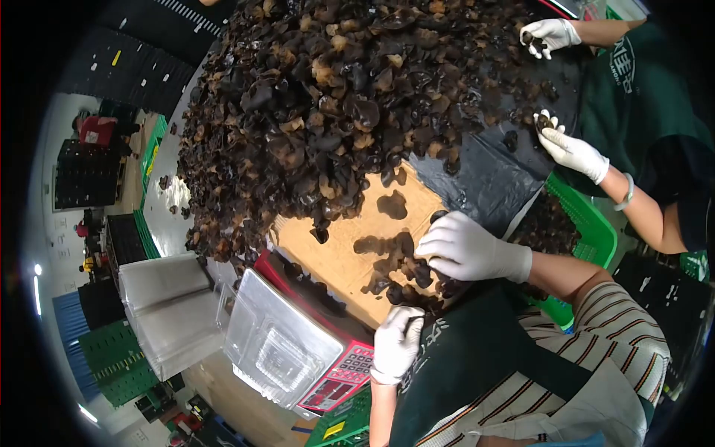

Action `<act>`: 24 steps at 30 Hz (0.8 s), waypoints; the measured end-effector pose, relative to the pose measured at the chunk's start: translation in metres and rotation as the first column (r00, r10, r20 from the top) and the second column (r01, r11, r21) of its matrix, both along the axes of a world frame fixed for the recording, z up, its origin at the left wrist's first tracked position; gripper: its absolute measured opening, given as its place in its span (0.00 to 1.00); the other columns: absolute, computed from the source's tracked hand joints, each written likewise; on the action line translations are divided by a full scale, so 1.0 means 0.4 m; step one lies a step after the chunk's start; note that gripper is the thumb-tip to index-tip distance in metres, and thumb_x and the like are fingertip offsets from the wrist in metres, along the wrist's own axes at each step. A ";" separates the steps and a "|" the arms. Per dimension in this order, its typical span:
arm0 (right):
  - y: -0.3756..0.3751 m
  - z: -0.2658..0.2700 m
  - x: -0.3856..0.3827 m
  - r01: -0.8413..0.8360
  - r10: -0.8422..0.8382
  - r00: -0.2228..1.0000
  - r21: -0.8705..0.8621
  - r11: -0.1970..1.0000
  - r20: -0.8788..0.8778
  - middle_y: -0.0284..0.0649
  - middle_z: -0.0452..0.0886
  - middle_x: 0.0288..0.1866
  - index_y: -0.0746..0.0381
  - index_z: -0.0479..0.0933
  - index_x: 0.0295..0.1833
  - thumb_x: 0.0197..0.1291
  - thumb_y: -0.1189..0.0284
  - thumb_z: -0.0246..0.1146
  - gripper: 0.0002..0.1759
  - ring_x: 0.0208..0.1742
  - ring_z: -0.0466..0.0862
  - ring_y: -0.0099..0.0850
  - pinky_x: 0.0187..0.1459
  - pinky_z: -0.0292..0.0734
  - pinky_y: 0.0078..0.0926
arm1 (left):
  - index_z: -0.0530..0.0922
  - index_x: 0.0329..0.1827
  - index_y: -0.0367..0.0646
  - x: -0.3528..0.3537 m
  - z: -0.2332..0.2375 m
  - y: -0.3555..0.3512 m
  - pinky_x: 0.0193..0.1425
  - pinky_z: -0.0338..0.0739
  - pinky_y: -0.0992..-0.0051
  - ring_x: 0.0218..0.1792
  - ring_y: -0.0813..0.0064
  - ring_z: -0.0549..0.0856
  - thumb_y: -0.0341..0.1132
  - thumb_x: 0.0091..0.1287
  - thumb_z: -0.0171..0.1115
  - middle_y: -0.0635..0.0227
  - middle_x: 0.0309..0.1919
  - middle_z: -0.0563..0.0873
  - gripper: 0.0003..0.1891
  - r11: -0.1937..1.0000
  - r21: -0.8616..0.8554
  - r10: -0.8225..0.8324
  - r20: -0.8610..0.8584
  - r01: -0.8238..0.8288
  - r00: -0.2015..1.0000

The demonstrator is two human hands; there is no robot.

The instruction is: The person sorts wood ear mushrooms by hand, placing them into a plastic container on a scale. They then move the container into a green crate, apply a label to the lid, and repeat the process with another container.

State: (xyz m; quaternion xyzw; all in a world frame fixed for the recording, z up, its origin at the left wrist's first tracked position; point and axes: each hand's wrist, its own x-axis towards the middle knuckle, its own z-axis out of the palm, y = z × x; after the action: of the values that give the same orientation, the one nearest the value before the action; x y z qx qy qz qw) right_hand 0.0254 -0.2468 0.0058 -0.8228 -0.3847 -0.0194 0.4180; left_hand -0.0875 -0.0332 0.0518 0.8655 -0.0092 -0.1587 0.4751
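Observation:
My right hand (465,249), in a white glove, bends its fingers over dark wood ear mushrooms (401,249) lying on a brown cardboard sheet (328,242). Its fingertips close on a wood ear there, partly hidden under the glove. Also gloved, my left hand (397,344) is at the sheet's near edge, fingers curled in. Dark pieces touch or lie just beyond its fingertips; whether it grips one is hidden. Beyond the cardboard rises a large heap of wood ear mushrooms (313,112).
Left of my hands, clear plastic trays (275,343) sit on a red scale (346,372). More stacked trays (167,305) stand farther left. A green basket (588,223) holds wood ears at right. A co-worker's gloved hands (573,153) hold pieces across the heap's right side.

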 end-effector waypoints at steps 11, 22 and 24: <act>-0.031 0.012 -0.031 -0.110 0.102 0.990 -0.089 0.990 -0.093 0.32 0.78 0.30 0.56 0.80 0.39 0.58 0.69 0.59 0.07 0.34 0.78 0.33 0.39 0.71 0.31 | 0.65 0.67 0.33 0.014 -0.051 0.047 0.54 0.76 0.76 0.47 0.75 0.80 0.22 0.69 0.53 0.57 0.58 0.77 0.23 0.804 -0.278 0.531 -0.059 -0.525 0.845; -0.055 -0.077 -0.098 -0.134 0.143 0.983 -0.077 0.988 0.116 0.27 0.76 0.44 0.51 0.78 0.47 0.54 0.59 0.63 0.15 0.45 0.75 0.30 0.46 0.70 0.30 | 0.79 0.43 0.44 -0.077 -0.054 0.019 0.35 0.79 0.65 0.32 0.56 0.84 0.34 0.60 0.66 0.58 0.34 0.84 0.10 0.944 0.319 -0.121 0.101 0.083 0.988; -0.042 -0.086 -0.108 -0.153 0.168 0.973 -0.102 0.983 0.156 0.28 0.76 0.48 0.50 0.78 0.50 0.48 0.54 0.67 0.23 0.50 0.75 0.30 0.49 0.69 0.32 | 0.77 0.52 0.48 -0.085 -0.060 0.007 0.35 0.79 0.64 0.33 0.57 0.85 0.36 0.61 0.64 0.60 0.36 0.83 0.16 0.911 0.382 -0.159 -0.017 0.154 0.987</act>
State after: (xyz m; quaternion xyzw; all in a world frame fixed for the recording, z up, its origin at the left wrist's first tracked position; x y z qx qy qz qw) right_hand -0.0178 -0.2634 -0.0285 -0.8024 -0.4835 -0.0358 0.3481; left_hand -0.1215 -0.0304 0.0276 0.9389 -0.0508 -0.1889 0.2832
